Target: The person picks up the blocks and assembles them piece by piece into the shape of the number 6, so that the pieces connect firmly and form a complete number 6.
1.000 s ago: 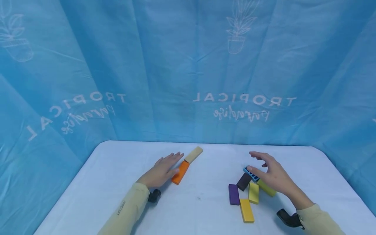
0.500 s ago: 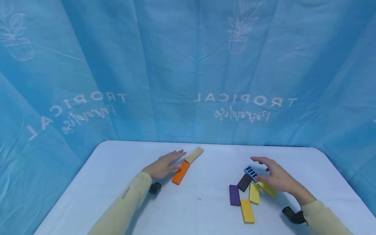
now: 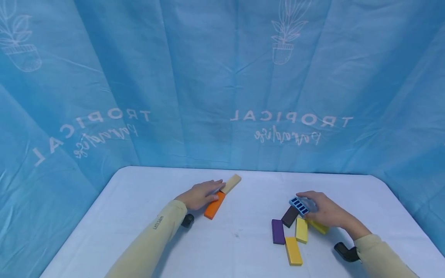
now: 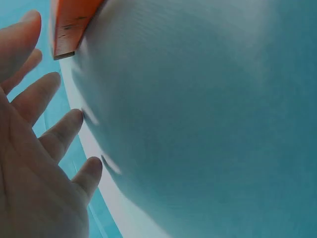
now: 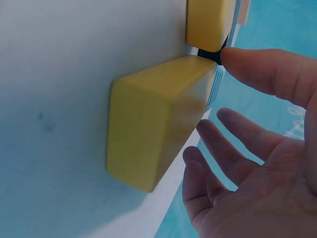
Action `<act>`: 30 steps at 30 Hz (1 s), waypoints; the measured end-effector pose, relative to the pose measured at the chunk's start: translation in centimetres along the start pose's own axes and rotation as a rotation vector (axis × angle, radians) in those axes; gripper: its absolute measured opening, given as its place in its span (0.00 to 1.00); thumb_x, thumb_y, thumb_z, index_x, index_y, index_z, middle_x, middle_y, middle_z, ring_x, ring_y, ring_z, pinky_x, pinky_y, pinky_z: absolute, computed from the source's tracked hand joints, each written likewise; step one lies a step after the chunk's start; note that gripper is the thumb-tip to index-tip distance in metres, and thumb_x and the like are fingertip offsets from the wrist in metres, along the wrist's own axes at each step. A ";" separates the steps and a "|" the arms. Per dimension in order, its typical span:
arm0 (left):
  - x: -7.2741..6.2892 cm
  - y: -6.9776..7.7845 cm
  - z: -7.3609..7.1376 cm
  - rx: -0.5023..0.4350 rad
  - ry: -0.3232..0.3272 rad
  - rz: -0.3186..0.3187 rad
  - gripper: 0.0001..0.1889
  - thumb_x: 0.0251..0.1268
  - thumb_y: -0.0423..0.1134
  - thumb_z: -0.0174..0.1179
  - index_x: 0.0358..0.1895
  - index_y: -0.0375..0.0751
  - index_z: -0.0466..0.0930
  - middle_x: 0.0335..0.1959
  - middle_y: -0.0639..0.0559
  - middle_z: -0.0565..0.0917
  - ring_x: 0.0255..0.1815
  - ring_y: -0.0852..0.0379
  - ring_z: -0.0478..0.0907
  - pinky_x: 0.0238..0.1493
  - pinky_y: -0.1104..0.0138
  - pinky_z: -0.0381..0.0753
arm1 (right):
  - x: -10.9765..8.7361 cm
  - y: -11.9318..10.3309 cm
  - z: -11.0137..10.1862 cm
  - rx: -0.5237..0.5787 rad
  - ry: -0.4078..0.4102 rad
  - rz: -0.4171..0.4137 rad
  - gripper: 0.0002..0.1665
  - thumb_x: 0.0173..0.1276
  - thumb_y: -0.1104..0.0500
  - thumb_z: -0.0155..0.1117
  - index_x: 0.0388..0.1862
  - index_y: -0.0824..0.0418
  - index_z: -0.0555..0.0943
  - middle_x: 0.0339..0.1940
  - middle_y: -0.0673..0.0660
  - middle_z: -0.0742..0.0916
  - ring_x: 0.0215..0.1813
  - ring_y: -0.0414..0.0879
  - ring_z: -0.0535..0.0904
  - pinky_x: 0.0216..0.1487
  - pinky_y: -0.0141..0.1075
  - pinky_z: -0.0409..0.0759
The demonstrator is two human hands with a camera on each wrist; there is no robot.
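Note:
My left hand (image 3: 201,195), fingers straight, lies beside the orange block (image 3: 214,205) and the beige block (image 3: 231,183), which touch end to end. In the left wrist view the spread fingers are near the orange block's end (image 4: 77,25). The thumb and index finger of my right hand (image 3: 328,208) pinch a blue slotted piece (image 3: 299,205), which overlaps the black block (image 3: 290,216). In the right wrist view my thumb (image 5: 262,69) is at the blue piece, and the other fingers curve loosely. A yellow block (image 3: 318,226) lies partly hidden under this hand.
A purple block (image 3: 278,231), a pale yellow block (image 3: 301,230) and a deeper yellow block (image 3: 293,251) lie close together left of my right hand. They rest on a white-covered table (image 3: 236,251), with a blue printed curtain (image 3: 215,77) behind it.
My right hand has come lower and its thumb and index finger have closed in on the blue piece. My left hand has moved slightly right, closer to the orange and beige blocks.

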State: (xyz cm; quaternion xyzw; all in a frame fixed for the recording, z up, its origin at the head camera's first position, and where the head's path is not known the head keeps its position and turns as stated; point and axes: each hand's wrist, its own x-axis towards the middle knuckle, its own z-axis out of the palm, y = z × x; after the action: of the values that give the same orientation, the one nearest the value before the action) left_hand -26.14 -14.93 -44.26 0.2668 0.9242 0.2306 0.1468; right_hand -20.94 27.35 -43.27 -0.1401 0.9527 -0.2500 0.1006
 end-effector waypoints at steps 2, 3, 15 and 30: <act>0.0 0.0 0.0 0.004 -0.003 0.017 0.28 0.80 0.44 0.51 0.78 0.51 0.62 0.80 0.53 0.59 0.80 0.46 0.52 0.77 0.48 0.52 | 0.1 0.0 0.0 -0.010 -0.009 -0.005 0.38 0.58 0.61 0.75 0.68 0.64 0.75 0.66 0.71 0.76 0.67 0.71 0.69 0.61 0.68 0.70; 0.0 0.0 0.0 0.004 -0.004 0.027 0.27 0.80 0.44 0.51 0.78 0.50 0.62 0.80 0.53 0.59 0.80 0.45 0.52 0.77 0.48 0.52 | 0.1 0.1 -0.1 -0.012 -0.015 -0.008 0.37 0.58 0.62 0.75 0.67 0.64 0.75 0.65 0.71 0.77 0.66 0.71 0.70 0.61 0.67 0.71; 0.0 -0.3 0.0 0.003 -0.023 -0.047 0.28 0.77 0.49 0.55 0.78 0.59 0.63 0.78 0.60 0.63 0.80 0.46 0.52 0.75 0.44 0.55 | 0.6 0.4 -0.3 0.012 -0.060 -0.061 0.40 0.55 0.62 0.76 0.68 0.64 0.75 0.66 0.69 0.78 0.66 0.68 0.71 0.62 0.65 0.71; 0.2 -0.2 0.1 0.017 -0.021 -0.057 0.28 0.77 0.48 0.55 0.77 0.58 0.64 0.78 0.58 0.63 0.80 0.46 0.52 0.76 0.45 0.55 | 1.3 0.1 -0.2 -0.032 -0.062 0.007 0.41 0.53 0.63 0.79 0.68 0.63 0.76 0.66 0.68 0.78 0.65 0.67 0.72 0.62 0.63 0.73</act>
State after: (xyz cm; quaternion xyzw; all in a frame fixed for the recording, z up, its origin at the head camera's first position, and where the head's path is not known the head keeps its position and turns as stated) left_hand -26.39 -14.92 -44.53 0.2441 0.9317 0.2156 0.1608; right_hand -22.20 27.10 -43.31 -0.1462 0.9535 -0.2301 0.1288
